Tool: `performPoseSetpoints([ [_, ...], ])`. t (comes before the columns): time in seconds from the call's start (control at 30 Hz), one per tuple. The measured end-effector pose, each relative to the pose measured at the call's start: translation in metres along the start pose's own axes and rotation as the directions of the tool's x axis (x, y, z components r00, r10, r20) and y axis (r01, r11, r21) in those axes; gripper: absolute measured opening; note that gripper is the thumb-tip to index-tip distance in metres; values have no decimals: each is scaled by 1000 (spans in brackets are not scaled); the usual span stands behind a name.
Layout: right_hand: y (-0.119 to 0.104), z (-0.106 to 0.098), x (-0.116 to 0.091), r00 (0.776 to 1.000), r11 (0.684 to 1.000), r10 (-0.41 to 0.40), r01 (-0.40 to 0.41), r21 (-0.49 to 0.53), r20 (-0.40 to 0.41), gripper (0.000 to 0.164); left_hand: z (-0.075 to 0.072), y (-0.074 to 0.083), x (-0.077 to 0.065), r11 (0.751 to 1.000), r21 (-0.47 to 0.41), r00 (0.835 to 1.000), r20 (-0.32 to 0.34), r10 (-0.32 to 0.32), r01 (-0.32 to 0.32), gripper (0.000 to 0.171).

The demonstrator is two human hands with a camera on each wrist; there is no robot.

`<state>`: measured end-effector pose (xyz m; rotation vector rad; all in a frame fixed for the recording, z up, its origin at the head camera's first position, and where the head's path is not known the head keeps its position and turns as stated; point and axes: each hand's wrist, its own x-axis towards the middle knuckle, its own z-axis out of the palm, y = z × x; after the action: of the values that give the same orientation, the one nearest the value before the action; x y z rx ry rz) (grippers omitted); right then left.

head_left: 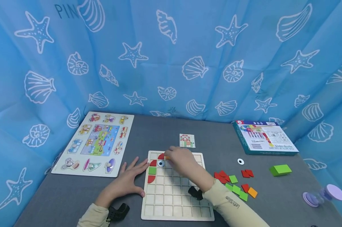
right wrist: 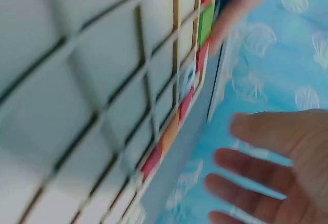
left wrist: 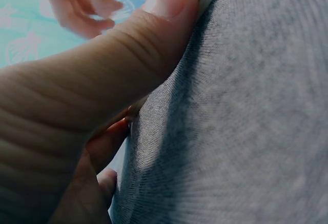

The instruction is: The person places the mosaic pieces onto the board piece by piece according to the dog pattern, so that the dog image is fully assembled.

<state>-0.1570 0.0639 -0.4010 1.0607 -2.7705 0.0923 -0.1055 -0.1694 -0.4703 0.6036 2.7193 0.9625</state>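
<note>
A pale wooden grid board (head_left: 163,200) lies flat, with red quarter-round tiles (head_left: 151,179), a green square tile (head_left: 152,170), a white eye disc (head_left: 161,163) and an orange tile (head_left: 167,157) in its upper left cells. Along its left edge rests my left hand (head_left: 126,179), fingers spread, thumb and fingertips at the rim. My right hand (head_left: 182,160) hovers over the board's top row. In the right wrist view, that hand (right wrist: 277,162) has its fingers apart and nothing between them; a red tile (right wrist: 151,161) sits past the orange one (right wrist: 169,133).
A small pattern card (head_left: 187,140) lies behind the board. Loose red tiles (head_left: 222,177), green tiles (head_left: 243,196) and another eye disc (head_left: 240,161) are scattered to the right. Farther out are a box (head_left: 266,137), a green block (head_left: 280,170) and a lilac-capped item (head_left: 324,195). A peg puzzle (head_left: 94,143) lies left.
</note>
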Motion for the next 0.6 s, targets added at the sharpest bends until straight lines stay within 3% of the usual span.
performPoseSetpoints([
  [0.1,20,-8,-12,994,998,47,-44,36,-96,15,-1,1,0,1000,-11,1000,1,-5,5,108],
  [0.2,43,-16,-31,984,990,128,-120,68,-127,14,1,1,-1,1000,-11,1000,7,-5,5,108],
  [0.4,93,-32,-75,957,960,273,-266,83,-98,18,0,1,-1,1000,4,1000,5,5,-5,108],
  [0.6,129,-41,-116,910,908,413,-409,94,-39,21,-1,2,-1,1000,-2,1000,6,-12,12,109],
])
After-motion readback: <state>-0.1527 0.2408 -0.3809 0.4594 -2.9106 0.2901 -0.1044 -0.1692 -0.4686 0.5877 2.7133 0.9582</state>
